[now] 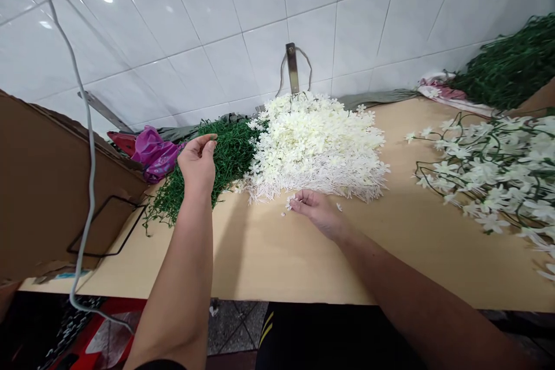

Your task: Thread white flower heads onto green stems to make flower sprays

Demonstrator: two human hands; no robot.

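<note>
Near two heaps (318, 139) (232, 150) — two hands (199, 159) (316, 211)

A pale tan tabletop (277, 260) — on it, white flowers (316, 139), green stems (232, 147), a cardboard box (65, 185)

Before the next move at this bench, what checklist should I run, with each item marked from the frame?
1. White blossom in the right hand's grip: ok.
2. Stem in the left hand's grip: cannot tell, too small to make out.
3. Blossom pile just beyond the right hand: ok.
4. Green stems near the left hand: ok.
5. Tabletop free of stray bits: not ok, a loose petal lies there.
6. Cable clear of both hands: ok.
</note>
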